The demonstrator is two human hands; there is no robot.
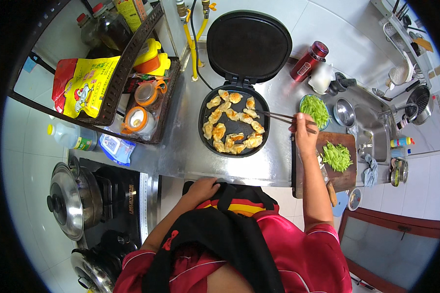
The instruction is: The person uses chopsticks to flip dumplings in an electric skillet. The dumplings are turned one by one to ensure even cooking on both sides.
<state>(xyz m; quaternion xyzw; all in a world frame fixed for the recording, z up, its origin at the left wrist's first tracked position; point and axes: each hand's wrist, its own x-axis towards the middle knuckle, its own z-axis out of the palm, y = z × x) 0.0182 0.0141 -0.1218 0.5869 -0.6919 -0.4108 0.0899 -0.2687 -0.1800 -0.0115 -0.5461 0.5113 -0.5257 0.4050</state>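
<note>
Between the fingers of my right hand (303, 133) is a pair of dark chopsticks (278, 116). Their tips reach a dumpling (250, 112) at the right side of the pan; I cannot tell whether they grip it. Several browned dumplings (219, 131) lie around the black electric griddle pan (242, 128), whose round lid (249, 45) stands raised behind it. My left hand (203, 190) rests low by the counter's front edge, against the black apron, with no object visible in it; its fingers are partly hidden.
Right of the pan are a cutting board (346, 183) with shredded green vegetable (336, 156) and a knife (330, 190), a bowl of more shreds (314, 111), a red thermos (310, 61) and a sink (374, 135). A black rack (112, 95) and a lidded steel pot (73, 197) stand left.
</note>
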